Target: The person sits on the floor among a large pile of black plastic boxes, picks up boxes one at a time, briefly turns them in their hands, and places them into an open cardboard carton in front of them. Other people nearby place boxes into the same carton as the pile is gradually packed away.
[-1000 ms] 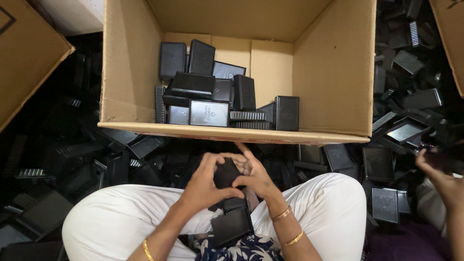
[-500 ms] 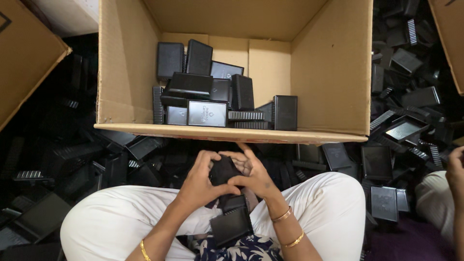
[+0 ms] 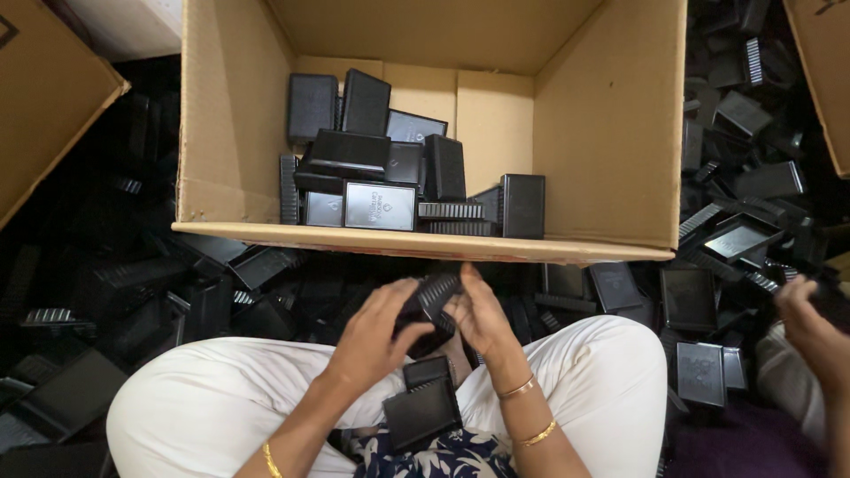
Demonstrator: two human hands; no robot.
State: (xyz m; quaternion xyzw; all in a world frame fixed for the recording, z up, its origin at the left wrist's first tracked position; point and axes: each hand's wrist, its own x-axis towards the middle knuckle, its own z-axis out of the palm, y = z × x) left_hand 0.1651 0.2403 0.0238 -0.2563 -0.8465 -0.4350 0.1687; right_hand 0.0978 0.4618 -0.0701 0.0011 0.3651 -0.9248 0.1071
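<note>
Black plastic makes up almost everything in view. A small black ribbed case [image 3: 428, 310] is held between both hands just above the lap, close to the near wall of a large cardboard box [image 3: 611, 133]. The left hand [image 3: 376, 332] is wrapped around the case from the left, its fingers [image 3: 397, 305] curled over the upper edge. The right hand [image 3: 482, 314] is pressed against the right side of the case, fingers closed against it and the thumb pointing up toward the box. Gold bangles [image 3: 529, 409] are worn on the right wrist, and one is seen on the left forearm.

Two more flat black pieces [image 3: 423, 407] are resting on the lap between the white trouser legs [image 3: 221, 403], just below the held case and apart from it. Inside the box, black cases [image 3: 381, 177] are stacked in a loose group against the left and back walls, some upright and some lying flat; the right part of the box floor is bare cardboard. The floor around the box is covered by a heap of loose black parts [image 3: 735, 221], seen on both sides. Another person's hand [image 3: 810, 327] is seen at the right edge, over that heap, well apart from the held case. Whether anything is held in it cannot be told. Parts of two other cardboard boxes show at the upper corners.
</note>
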